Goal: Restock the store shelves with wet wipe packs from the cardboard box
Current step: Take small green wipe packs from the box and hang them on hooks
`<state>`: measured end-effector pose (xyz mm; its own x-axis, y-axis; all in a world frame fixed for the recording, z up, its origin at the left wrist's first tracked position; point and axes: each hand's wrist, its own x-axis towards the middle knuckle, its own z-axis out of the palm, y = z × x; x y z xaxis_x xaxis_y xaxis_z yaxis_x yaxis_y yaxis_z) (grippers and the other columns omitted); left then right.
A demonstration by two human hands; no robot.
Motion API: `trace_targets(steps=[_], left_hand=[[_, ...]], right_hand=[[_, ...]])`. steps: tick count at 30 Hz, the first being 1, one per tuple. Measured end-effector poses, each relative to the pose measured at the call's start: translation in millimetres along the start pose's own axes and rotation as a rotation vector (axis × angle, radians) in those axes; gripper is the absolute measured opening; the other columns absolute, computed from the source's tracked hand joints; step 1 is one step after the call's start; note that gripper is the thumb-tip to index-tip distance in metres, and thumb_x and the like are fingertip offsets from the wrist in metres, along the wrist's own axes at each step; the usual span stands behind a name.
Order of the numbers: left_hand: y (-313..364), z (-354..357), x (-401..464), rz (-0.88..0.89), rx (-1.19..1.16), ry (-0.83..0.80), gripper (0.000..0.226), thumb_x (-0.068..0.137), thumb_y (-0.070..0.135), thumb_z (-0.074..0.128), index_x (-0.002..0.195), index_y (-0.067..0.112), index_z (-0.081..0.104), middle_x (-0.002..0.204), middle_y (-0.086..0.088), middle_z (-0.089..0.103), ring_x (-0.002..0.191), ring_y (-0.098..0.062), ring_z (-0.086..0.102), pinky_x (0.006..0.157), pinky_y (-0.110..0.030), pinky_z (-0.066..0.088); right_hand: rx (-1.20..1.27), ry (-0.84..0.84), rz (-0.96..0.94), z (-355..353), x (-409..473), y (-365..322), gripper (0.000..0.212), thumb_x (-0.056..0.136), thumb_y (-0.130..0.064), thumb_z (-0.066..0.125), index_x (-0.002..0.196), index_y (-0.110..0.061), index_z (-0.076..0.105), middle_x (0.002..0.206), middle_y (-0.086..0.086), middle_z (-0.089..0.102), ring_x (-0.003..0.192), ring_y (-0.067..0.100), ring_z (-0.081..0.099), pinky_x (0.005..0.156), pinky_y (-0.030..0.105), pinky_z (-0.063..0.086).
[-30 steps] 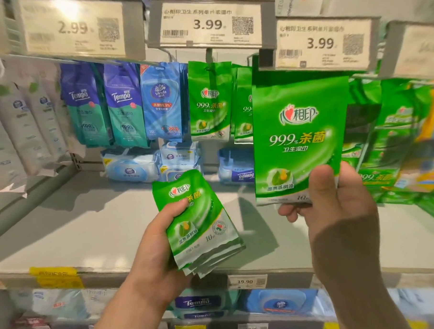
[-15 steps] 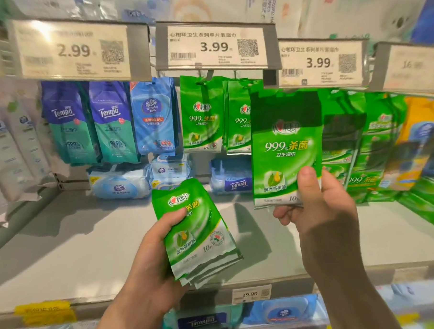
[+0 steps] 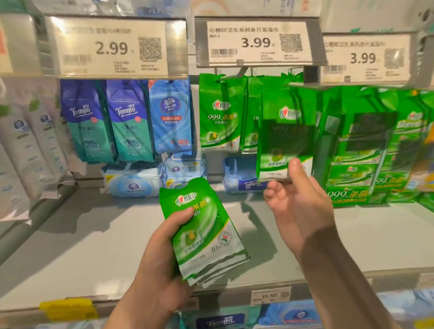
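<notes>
The right hand (image 3: 297, 205) has its grip closed on a single flat green plastic wet wipe pack (image 3: 284, 134), thumb pressed on its lower edge, lifting it up under the middle 3.99 price tag (image 3: 255, 43), just beside the green packs already hanging (image 3: 218, 114) there. The left hand (image 3: 165, 253) grips a fanned stack of the same green wet wipe packs (image 3: 204, 234), thumb across the top one, held low over the pale grey shelf (image 3: 90, 244). Left of the hanging green packs hang blue and purple tissue-wipe packs (image 3: 104, 119); soft blue packs (image 3: 134, 183) lie at the shelf's back.
</notes>
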<state>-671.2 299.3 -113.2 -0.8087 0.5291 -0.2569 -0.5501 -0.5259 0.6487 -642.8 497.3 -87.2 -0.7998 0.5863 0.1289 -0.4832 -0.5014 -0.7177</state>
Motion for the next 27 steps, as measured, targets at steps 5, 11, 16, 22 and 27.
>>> trace_targets(steps=[5,11,16,22,27], left_hand=[[2,-3,-7,-0.006,-0.004,-0.010,0.044,0.068,0.025,0.073,0.108,0.009,0.076,0.116,-0.022,0.072,0.092,-0.040,0.072,0.096,-0.053,0.050],[5,-8,-13,0.000,-0.001,-0.006,0.038,0.067,0.026,0.073,0.100,0.008,0.079,0.112,-0.022,0.074,0.089,-0.039,0.072,0.097,-0.052,0.050],[5,-14,-18,-0.002,-0.012,-0.021,0.032,0.072,0.026,0.070,0.098,0.008,0.079,0.109,-0.021,0.074,0.089,-0.039,0.072,0.094,-0.050,0.051],[4,-15,-21,-0.011,-0.018,-0.012,0.040,0.072,0.026,0.072,0.108,0.009,0.076,0.116,-0.021,0.072,0.097,-0.040,0.069,0.103,-0.054,0.046],[1,-14,-22,-0.020,-0.029,-0.013,0.040,0.073,0.026,0.071,0.108,0.009,0.075,0.116,-0.021,0.071,0.097,-0.039,0.068,0.102,-0.053,0.047]], right_hand=[[0.000,0.169,0.010,20,31,0,0.015,0.099,-0.019,0.065,0.099,-0.010,0.053,0.071,0.008,0.061,0.058,0.016,0.055,0.056,0.029,0.044],[-0.019,0.164,-0.008,20,49,5,0.014,0.098,-0.018,0.068,0.102,-0.009,0.059,0.064,0.003,0.064,0.052,0.012,0.055,0.053,0.026,0.042],[-0.020,0.198,0.049,16,48,10,0.012,0.096,-0.016,0.069,0.093,-0.011,0.058,0.069,0.005,0.062,0.052,0.013,0.060,0.052,0.025,0.047],[-0.116,0.240,0.190,5,40,16,0.011,0.098,-0.015,0.065,0.094,-0.006,0.059,0.084,0.010,0.063,0.057,0.017,0.062,0.050,0.025,0.048],[-0.203,0.182,0.252,-3,17,20,0.009,0.099,-0.016,0.063,0.094,-0.010,0.058,0.064,0.002,0.057,0.046,0.012,0.052,0.044,0.023,0.040]])
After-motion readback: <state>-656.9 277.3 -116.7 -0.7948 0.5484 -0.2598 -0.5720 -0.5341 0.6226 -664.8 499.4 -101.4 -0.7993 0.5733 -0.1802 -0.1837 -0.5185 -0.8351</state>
